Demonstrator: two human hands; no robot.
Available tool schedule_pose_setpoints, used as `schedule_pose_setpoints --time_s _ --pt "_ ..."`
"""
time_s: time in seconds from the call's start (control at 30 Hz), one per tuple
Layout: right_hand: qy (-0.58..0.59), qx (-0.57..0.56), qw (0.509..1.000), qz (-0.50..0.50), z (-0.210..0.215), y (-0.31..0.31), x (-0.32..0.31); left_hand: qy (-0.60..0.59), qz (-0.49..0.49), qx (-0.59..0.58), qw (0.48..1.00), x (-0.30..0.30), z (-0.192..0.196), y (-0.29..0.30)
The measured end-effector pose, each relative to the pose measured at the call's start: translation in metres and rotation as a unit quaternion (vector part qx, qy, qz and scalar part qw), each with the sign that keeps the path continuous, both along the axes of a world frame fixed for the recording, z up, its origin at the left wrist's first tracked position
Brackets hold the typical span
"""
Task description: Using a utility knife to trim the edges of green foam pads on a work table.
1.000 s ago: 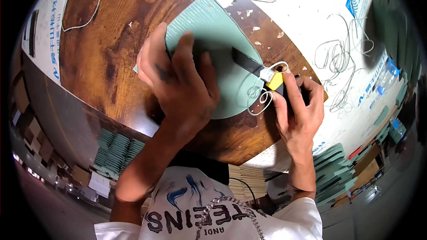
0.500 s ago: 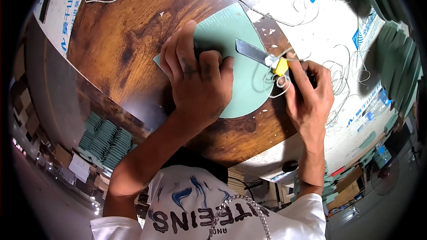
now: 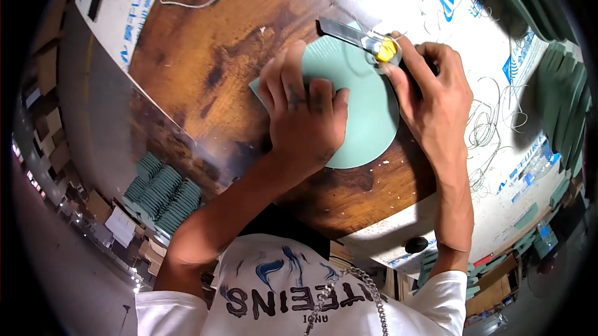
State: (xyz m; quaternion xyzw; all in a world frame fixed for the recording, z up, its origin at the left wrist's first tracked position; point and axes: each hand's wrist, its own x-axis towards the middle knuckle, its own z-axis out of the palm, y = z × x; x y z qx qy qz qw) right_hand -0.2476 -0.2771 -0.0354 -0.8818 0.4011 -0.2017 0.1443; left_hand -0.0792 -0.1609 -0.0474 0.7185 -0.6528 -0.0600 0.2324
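Note:
A pale green, ribbed sheet with a rounded outline lies on the brown wood-grained board. My left hand rests on its left part, fingers bent forward and thumb apart, pressing it down. In my right hand is a snap-off utility knife with a yellow slider, fingers closed round its dark body. The long blade points left, over the sheet's far edge. A thin pale string loops around the knife near the slider. Whether the blade touches the sheet, I cannot tell.
A wood-grained board covers much of the white table. Loose string is tangled at the right. Stacked green pieces stand at the right edge; more green stacks sit lower left. Small scraps lie about.
My right hand has moved the knife away from me, from over the middle of the sheet to its far edge. The whole view has shifted slightly; my left hand stays on the sheet.

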Motion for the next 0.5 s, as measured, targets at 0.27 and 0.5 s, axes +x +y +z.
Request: schedule_pose_setpoints --time_s 0.27,0.5 --pt "-0.049 -0.004 0.995 -0.086 0.01 -0.052 0.036 0.04 -0.037 -0.029 0.998 -0.014 -0.004 0.002" --pt "-0.152 0.367 0.853 -0.339 0.068 0.062 -0.022 -0.025 -0.042 0.033 0.998 -0.012 0.015 0.001"
